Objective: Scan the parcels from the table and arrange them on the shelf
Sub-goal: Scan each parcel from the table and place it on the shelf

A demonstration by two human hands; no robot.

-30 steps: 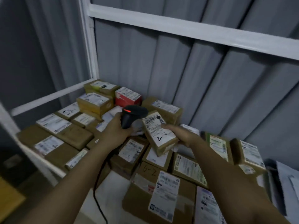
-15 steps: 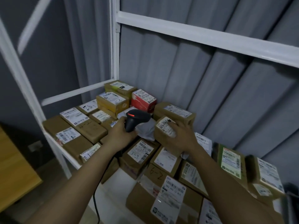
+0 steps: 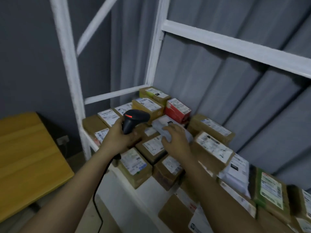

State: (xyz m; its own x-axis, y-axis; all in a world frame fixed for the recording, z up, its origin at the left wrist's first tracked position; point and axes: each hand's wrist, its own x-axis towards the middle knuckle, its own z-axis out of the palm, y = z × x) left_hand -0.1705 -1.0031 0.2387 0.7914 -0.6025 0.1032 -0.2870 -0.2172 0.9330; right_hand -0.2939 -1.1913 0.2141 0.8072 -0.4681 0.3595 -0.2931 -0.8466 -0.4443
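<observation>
- Shelf (image 3: 111,95): white metal frame, upright posts in the upper left and upper centre of the frame, a crossbar running to the upper right; its deck carries the parcels from centre to lower right.
- Curtain (image 3: 218,84): grey, pleated, behind the shelf across the upper right.
- Bench (image 3: 25,158): yellow wood top, lower left of the frame, apart from the shelf.
- Parcels (image 3: 134,165): brown cardboard boxes with white labels, packed side by side and stacked on the shelf deck; a red box (image 3: 178,110) sits toward the back at centre.
- Grey parcel (image 3: 165,125): soft pale-grey bag with a label, lying on top of the boxes at centre, just in front of the red box.
- Right hand (image 3: 175,140): palm down on the grey parcel, fingers (image 3: 168,130) curled over its near edge, gripping it.
- Left hand (image 3: 119,137): centre of the frame, fingers wrapped round the scanner's handle.
- Scanner (image 3: 134,118): black, red light lit on top, head pointing right toward the grey parcel; a black cable (image 3: 96,199) hangs from it to the bottom edge.
</observation>
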